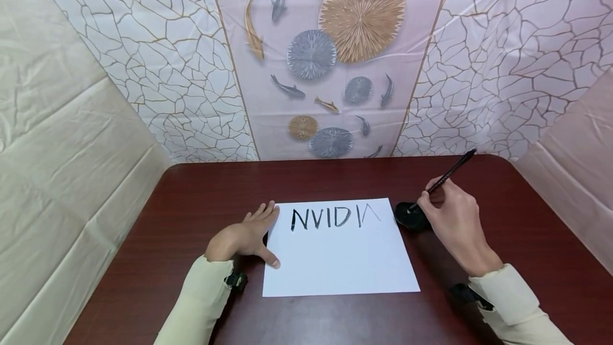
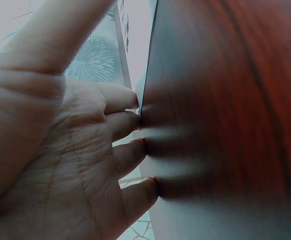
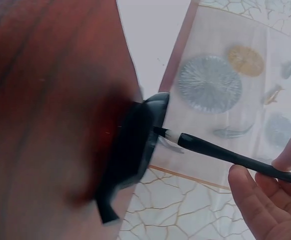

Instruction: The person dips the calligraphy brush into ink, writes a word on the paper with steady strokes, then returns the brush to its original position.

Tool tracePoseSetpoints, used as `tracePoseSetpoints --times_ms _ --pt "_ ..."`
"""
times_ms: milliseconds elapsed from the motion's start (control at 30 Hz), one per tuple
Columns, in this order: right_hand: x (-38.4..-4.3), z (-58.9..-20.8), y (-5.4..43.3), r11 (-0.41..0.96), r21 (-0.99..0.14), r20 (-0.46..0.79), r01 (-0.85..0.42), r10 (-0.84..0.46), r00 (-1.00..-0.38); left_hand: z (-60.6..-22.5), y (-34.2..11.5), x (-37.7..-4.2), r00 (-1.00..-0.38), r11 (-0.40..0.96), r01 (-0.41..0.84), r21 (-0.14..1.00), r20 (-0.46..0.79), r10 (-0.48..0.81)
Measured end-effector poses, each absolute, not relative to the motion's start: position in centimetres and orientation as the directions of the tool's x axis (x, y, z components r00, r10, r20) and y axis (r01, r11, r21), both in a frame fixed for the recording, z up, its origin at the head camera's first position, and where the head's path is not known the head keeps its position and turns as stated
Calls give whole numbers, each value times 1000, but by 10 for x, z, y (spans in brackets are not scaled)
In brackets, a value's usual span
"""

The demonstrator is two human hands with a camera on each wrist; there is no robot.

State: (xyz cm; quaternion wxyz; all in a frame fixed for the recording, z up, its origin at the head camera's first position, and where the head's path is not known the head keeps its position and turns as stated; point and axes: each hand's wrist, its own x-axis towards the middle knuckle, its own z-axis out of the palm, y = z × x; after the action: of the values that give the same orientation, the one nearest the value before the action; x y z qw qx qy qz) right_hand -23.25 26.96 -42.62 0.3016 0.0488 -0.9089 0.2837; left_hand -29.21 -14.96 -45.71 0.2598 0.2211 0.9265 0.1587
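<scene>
A white sheet of paper (image 1: pixel 340 265) lies on the table, with black brushed letters reading "NVIDI" and two slanted strokes after them. My left hand (image 1: pixel 249 233) rests with spread fingers at the paper's left edge, thumb and fingertips on it. In the left wrist view the fingertips (image 2: pixel 148 187) touch the table. My right hand (image 1: pixel 455 220) pinches a black writing brush (image 1: pixel 452 170) between thumb and fingers. The brush's dark tip, below a pale band, is at the small black ink dish (image 1: pixel 407 220) beside the paper; the right wrist view shows the dish (image 3: pixel 135 140) close up.
The dark red-brown wooden table (image 1: pixel 215 185) has rounded far corners. Behind it hangs a patterned curtain (image 1: pixel 311 95) with fish and round leaf shapes. Plain cream cloth (image 1: pixel 72 174) closes off the left side, and similar cloth (image 1: pixel 574 158) the right.
</scene>
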Motion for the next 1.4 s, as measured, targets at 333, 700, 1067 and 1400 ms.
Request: tracePoseSetpoints --times_ms 333,700,1067,1400 --pt "-228 -417 269 842 -471 578 -262 70 -813 -456 -150 -292 -765 851 334 405 -410 496" --pt "-234 -412 250 783 -516 595 -348 35 -803 -455 -150 -291 -767 851 319 418 -414 490" --pt "-254 -432 224 707 -581 558 -404 -15 -829 -456 -149 -292 -761 850 327 413 -418 495" --pt "-259 -443 218 735 -555 562 -390 -15 -827 -455 -150 -293 -763 851 322 414 -419 492"
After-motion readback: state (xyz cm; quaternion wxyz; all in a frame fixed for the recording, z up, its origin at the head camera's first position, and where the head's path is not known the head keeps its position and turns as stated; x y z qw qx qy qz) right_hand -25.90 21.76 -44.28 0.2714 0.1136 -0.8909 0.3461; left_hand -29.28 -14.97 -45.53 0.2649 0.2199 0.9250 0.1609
